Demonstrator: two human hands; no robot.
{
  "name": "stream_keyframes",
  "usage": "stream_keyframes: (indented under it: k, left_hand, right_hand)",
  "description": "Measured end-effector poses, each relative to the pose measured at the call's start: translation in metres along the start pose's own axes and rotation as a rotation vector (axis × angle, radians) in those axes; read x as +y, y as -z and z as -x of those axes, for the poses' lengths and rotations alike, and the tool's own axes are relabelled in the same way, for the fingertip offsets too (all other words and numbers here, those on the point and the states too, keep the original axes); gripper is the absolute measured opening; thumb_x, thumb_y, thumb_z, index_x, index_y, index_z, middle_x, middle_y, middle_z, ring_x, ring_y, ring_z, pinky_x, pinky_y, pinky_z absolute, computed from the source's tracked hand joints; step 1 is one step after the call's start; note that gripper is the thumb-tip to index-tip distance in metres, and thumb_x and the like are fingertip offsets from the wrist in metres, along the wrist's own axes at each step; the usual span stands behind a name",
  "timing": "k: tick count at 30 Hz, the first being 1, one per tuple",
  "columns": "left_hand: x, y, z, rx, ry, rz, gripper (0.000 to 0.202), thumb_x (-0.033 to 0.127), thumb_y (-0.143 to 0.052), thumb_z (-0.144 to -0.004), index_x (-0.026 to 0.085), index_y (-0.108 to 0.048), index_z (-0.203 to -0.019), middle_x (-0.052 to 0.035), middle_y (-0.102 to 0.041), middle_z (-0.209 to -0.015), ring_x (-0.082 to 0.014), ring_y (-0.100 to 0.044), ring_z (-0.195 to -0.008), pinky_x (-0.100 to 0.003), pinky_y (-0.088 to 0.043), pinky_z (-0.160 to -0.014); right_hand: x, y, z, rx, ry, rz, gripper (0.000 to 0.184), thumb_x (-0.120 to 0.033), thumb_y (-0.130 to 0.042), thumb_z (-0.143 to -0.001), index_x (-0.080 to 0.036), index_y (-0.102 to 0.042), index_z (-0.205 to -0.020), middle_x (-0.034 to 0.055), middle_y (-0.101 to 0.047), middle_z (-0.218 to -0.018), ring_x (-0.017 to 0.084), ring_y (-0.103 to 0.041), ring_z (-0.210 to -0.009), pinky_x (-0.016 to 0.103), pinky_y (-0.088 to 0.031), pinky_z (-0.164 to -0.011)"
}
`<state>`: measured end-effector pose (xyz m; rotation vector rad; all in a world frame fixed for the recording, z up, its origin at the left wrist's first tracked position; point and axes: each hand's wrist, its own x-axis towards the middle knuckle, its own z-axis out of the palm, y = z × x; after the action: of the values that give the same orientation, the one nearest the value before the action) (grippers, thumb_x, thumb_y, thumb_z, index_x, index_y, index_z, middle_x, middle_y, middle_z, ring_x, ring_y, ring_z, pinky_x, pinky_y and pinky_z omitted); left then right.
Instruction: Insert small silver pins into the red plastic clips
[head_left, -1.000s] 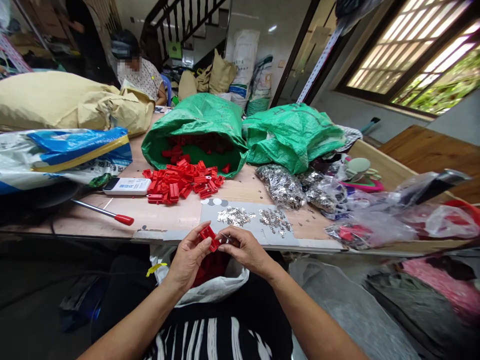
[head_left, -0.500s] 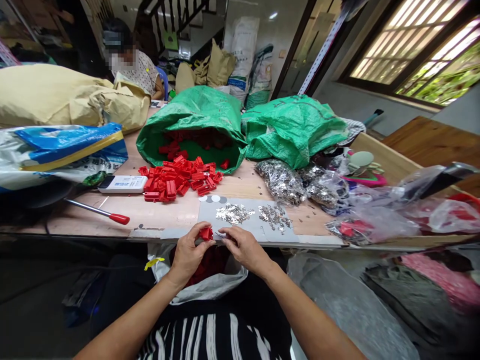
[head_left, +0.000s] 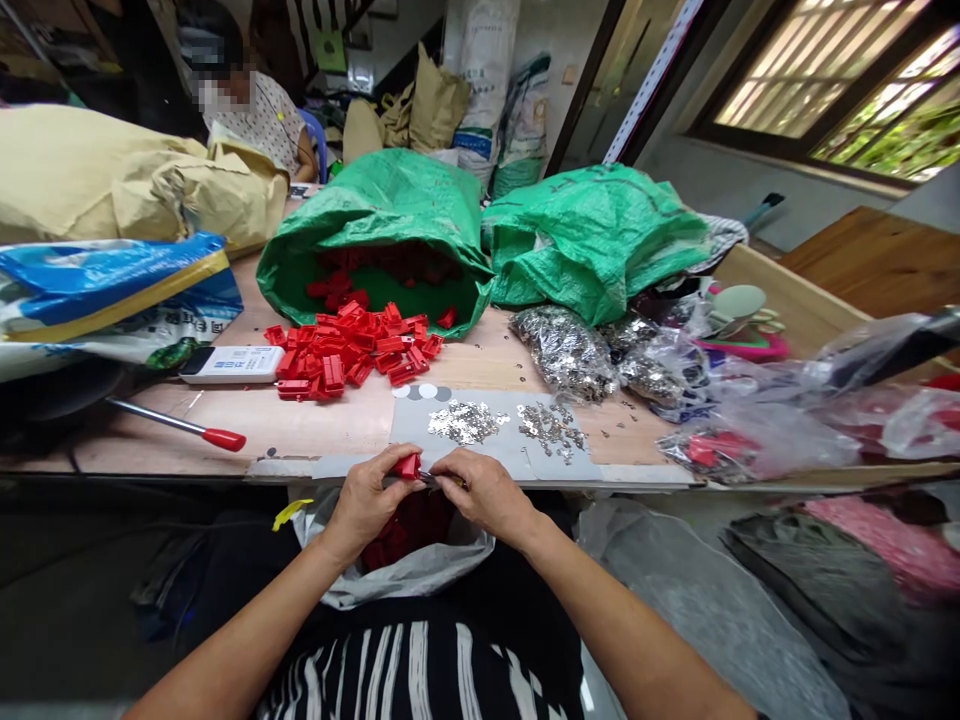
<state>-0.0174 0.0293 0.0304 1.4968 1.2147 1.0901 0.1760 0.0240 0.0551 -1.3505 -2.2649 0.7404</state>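
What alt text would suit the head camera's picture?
A person's left hand holds a small red part, the right hand something thin close to it, above a white sack. On the table beyond lie heaped red parts and two silvery piles.

1. We have a pale wood-look workbench.
2. On it we see 2 green woven sacks and a heap of red plastic parts.
3. At our edge, a grey sheet carries 2 piles of metal pieces.

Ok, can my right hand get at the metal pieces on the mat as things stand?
Probably yes: the metal pieces lie uncovered on the mat, just beyond your right hand, with nothing seen between. It does grip a thin item, though.
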Motion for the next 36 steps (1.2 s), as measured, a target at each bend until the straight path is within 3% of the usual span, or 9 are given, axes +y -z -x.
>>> stream_keyframes:
  k: [5,15,20,24,26,28,32,36]
  left_hand:
    - [-0.003,0.0,0.0,-0.006,0.01,-0.015,0.036,0.021,-0.076,-0.06,0.029,-0.073,-0.095,-0.002,-0.074,-0.098,-0.0255,-0.066,-0.096,-0.037,-0.045,-0.094]
    - [-0.009,0.0,0.001,-0.027,-0.091,-0.136,0.033,0.024,-0.074,-0.067,0.028,-0.071,-0.099,-0.0019,-0.074,-0.095,-0.0229,-0.068,-0.086,-0.032,-0.048,-0.082]
    - [-0.003,-0.001,0.003,-0.034,-0.088,-0.149,0.03,0.023,-0.073,-0.068,0.026,-0.068,-0.098,0.0,-0.073,-0.089,-0.02,-0.067,-0.081,-0.028,-0.048,-0.077]
    - [0.009,-0.001,0.011,-0.002,-0.071,-0.079,0.028,0.021,-0.073,-0.068,0.024,-0.067,-0.095,-0.0002,-0.071,-0.091,-0.0184,-0.064,-0.084,-0.028,-0.046,-0.08]
    - [0.017,-0.002,0.015,0.05,-0.009,0.07,0.029,0.021,-0.073,-0.069,0.023,-0.064,-0.097,0.0001,-0.069,-0.091,-0.0166,-0.063,-0.084,-0.026,-0.046,-0.081]
    - [0.027,-0.003,0.019,0.079,0.113,0.358,0.028,0.022,-0.071,-0.073,0.023,-0.061,-0.098,0.0009,-0.068,-0.09,-0.0143,-0.063,-0.084,-0.025,-0.047,-0.081]
    - [0.042,-0.003,0.025,-0.015,0.422,0.959,0.01,0.022,-0.066,-0.079,0.017,-0.057,-0.078,-0.0019,-0.07,-0.083,-0.0159,-0.067,-0.085,-0.03,-0.05,-0.086]
    - [0.047,-0.003,0.031,0.007,0.587,1.186,0.011,0.016,-0.054,-0.087,0.012,-0.062,-0.081,-0.0074,-0.072,-0.084,-0.0154,-0.069,-0.08,-0.031,-0.054,-0.084]
  right_hand:
    - [-0.001,0.002,-0.002,-0.031,-0.025,0.016,0.019,-0.015,-0.052,-0.086,-0.02,-0.067,-0.097,0.005,-0.066,-0.093,0.015,-0.06,-0.086,0.025,-0.044,-0.077]
    - [-0.019,-0.007,-0.007,-0.025,-0.213,0.113,0.014,-0.019,-0.051,-0.086,-0.02,-0.065,-0.091,0.0049,-0.065,-0.087,0.017,-0.059,-0.083,0.026,-0.04,-0.073]
    - [-0.016,-0.003,-0.002,-0.04,-0.147,0.019,0.018,-0.02,-0.048,-0.089,-0.021,-0.062,-0.101,0.0049,-0.063,-0.093,0.017,-0.058,-0.088,0.026,-0.041,-0.078]
    - [-0.013,0.005,0.009,0.034,-0.06,-0.123,0.021,-0.02,-0.042,-0.093,-0.021,-0.057,-0.107,0.0057,-0.059,-0.099,0.016,-0.055,-0.092,0.027,-0.041,-0.081]
    - [-0.013,0.008,0.015,0.052,-0.052,-0.182,0.018,-0.019,-0.041,-0.093,-0.021,-0.054,-0.106,0.0039,-0.059,-0.095,0.015,-0.054,-0.087,0.027,-0.041,-0.078]
    - [-0.017,0.011,0.02,0.033,-0.053,-0.262,0.017,-0.019,-0.039,-0.094,-0.021,-0.05,-0.107,0.0002,-0.058,-0.083,0.013,-0.053,-0.077,0.026,-0.04,-0.073]
    - [-0.031,0.013,0.022,-0.053,-0.03,-0.385,0.03,-0.022,-0.037,-0.095,-0.022,-0.041,-0.125,-0.0061,-0.05,-0.064,0.011,-0.049,-0.06,0.023,-0.039,-0.064]
    - [-0.045,0.013,0.019,-0.094,-0.007,-0.359,0.034,-0.028,-0.04,-0.095,-0.024,-0.043,-0.129,-0.0051,-0.052,-0.064,0.011,-0.048,-0.058,0.022,-0.037,-0.06]
